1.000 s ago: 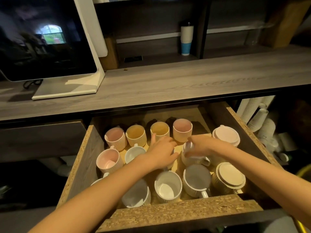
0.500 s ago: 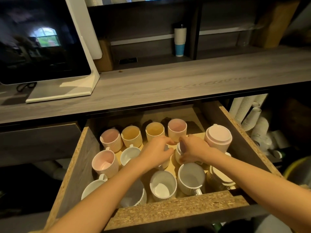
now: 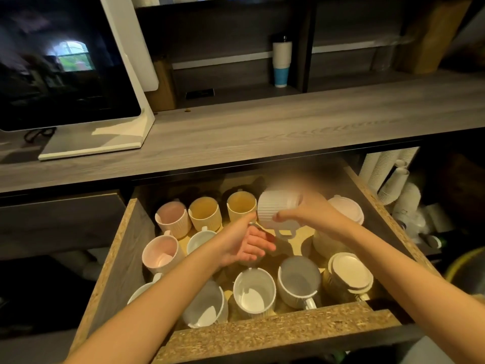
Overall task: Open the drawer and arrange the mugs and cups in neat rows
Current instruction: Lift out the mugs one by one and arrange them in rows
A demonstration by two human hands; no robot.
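The drawer [image 3: 275, 334] stands pulled open and holds several ribbed mugs. My right hand [image 3: 307, 214] grips a white ribbed mug [image 3: 275, 210] and holds it tipped on its side above the drawer's middle, handle pointing down. My left hand [image 3: 249, 245] hovers just below it, fingers relaxed, holding nothing. A pink mug [image 3: 173, 215] and two yellow mugs [image 3: 204, 214] [image 3: 241, 206] line the back. White mugs [image 3: 254, 294] [image 3: 299, 281] stand along the front. Lidded cups [image 3: 350, 274] [image 3: 346, 208] sit at the right.
A grey wooden counter [image 3: 262, 130] runs above the drawer, with a monitor [image 3: 65, 61] on a white stand at the left. A white and blue tumbler [image 3: 281, 64] stands on the back shelf. Stacked paper cups [image 3: 393, 179] lie right of the drawer.
My right hand has lifted the white mug out of the middle of the drawer and tipped it sideways. My left hand has let go and dropped back a little, its fingers relaxed.
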